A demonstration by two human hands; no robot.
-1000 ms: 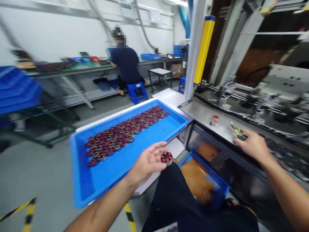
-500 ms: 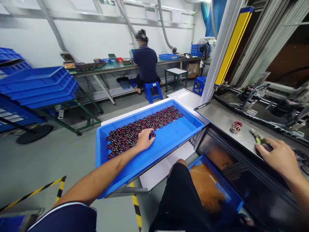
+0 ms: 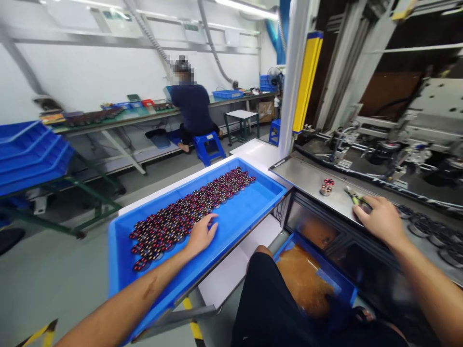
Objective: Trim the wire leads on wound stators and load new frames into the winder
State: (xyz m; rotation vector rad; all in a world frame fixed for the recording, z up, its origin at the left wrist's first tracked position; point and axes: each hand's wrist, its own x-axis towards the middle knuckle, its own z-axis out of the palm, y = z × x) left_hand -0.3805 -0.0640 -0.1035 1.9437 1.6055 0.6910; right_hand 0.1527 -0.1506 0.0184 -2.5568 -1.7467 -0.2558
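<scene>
My left hand [image 3: 201, 234] is over the blue tray [image 3: 249, 217], its thumb and fingers apart with nothing between them. Beside it lie rows of small round motor parts [image 3: 188, 207], black with red and copper-coloured spots, packed along the far side of the tray. On the metal bench top, my right hand [image 3: 383, 219] is closed around the handles of green-handled pliers [image 3: 355, 196], whose jaws point away to the left. Just left of the jaws stand two motor parts, a red-topped one [image 3: 329, 182] and a copper-and-silver one [image 3: 326, 191].
Dark round parts [image 3: 430, 229] line the bench at the right, before the machine [image 3: 383, 149]. A yellow post guard [image 3: 307, 82] rises behind the tray. Below the bench is a blue bin [image 3: 349, 289]. A person [image 3: 191, 106] sits at the far workbench; stacked blue trays [image 3: 32, 154] stand left.
My left hand has let go of a motor part and drawn back from the rows. My right hand stays at the pliers. The view has swung to the right.
</scene>
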